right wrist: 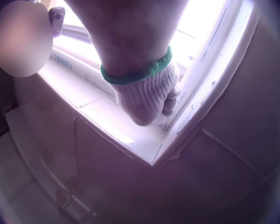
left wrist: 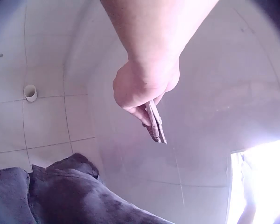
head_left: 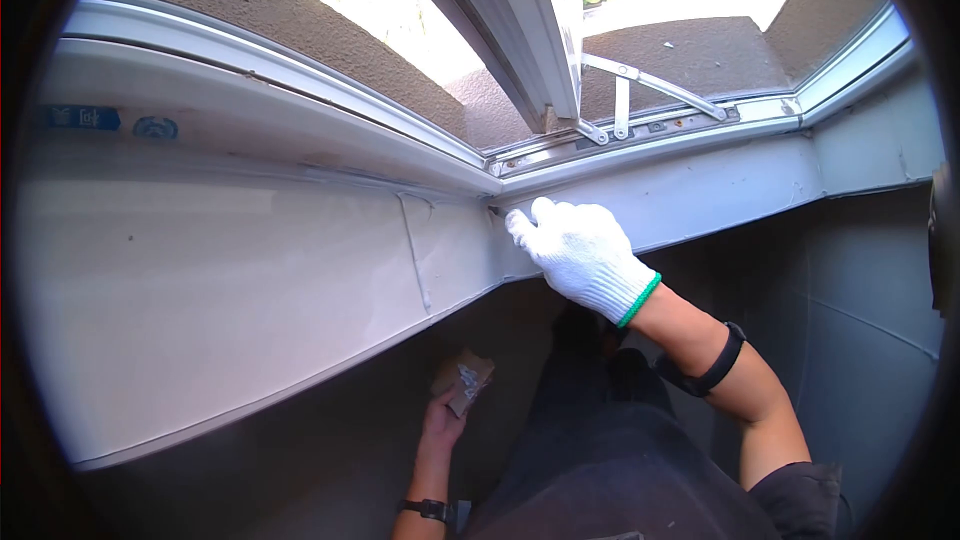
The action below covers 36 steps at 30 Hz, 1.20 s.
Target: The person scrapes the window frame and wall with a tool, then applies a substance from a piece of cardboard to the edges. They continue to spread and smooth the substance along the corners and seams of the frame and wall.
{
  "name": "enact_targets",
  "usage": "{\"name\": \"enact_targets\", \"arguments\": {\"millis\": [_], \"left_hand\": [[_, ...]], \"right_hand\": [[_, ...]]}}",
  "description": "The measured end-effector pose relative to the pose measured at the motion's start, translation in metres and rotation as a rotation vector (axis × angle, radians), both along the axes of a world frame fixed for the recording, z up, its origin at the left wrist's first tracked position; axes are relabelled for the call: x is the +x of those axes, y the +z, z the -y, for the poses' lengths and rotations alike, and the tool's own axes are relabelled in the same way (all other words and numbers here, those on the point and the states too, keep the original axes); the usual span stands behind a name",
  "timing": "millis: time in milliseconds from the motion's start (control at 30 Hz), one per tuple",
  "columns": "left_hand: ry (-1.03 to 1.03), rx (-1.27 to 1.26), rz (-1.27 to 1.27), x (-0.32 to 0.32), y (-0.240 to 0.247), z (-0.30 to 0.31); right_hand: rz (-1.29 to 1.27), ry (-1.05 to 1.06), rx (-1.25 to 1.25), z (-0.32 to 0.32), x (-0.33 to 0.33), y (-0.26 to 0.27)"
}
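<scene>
My right hand (head_left: 585, 255), in a white knit glove with a green cuff, is at the inner corner of the window sill (head_left: 680, 200). Its fingers are curled in the right wrist view, with the fingertips close to the sill surface. A small dark spot shows just beyond the thumb in the head view; I cannot tell whether the hand pinches something there. Low beside the body, my bare left hand (head_left: 443, 422) grips a folded piece of cardboard (head_left: 466, 380) with whitish-grey smears on its face. In the left wrist view, the cardboard (left wrist: 156, 123) appears edge-on.
An opened window sash (head_left: 520, 30) stands above the corner, joined to the frame by a metal hinge arm (head_left: 660, 90). Blue stickers (head_left: 85, 118) mark the left frame. A short white pipe (left wrist: 31, 93) rises from the tiled floor. Tiled wall (right wrist: 214, 172) lies below the sill.
</scene>
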State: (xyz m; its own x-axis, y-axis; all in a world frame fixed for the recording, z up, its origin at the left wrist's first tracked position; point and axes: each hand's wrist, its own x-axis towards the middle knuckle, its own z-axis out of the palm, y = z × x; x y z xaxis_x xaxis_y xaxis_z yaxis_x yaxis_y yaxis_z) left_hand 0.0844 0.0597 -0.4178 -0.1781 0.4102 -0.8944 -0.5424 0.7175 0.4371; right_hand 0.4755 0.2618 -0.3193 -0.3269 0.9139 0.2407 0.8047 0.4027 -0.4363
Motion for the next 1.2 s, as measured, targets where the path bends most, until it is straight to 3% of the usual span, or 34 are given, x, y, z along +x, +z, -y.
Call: {"name": "enact_targets", "arguments": {"millis": [433,667,967,1200], "left_hand": [[0.001,-0.018,0.007,0.005,0.005,-0.004],[-0.019,-0.054,-0.022,0.001,0.005,-0.008],[-0.056,-0.047,0.043,-0.005,0.001,-0.013],[-0.105,-0.087,0.027,-0.003,0.006,-0.024]], "right_hand": [[0.057,0.018,0.070,-0.006,-0.002,-0.008],[0.112,-0.088,-0.005,0.003,0.004,0.001],[0.196,-0.244,0.122,0.034,0.086,0.003],[0.391,-0.383,0.204,0.067,0.194,0.010]]}}
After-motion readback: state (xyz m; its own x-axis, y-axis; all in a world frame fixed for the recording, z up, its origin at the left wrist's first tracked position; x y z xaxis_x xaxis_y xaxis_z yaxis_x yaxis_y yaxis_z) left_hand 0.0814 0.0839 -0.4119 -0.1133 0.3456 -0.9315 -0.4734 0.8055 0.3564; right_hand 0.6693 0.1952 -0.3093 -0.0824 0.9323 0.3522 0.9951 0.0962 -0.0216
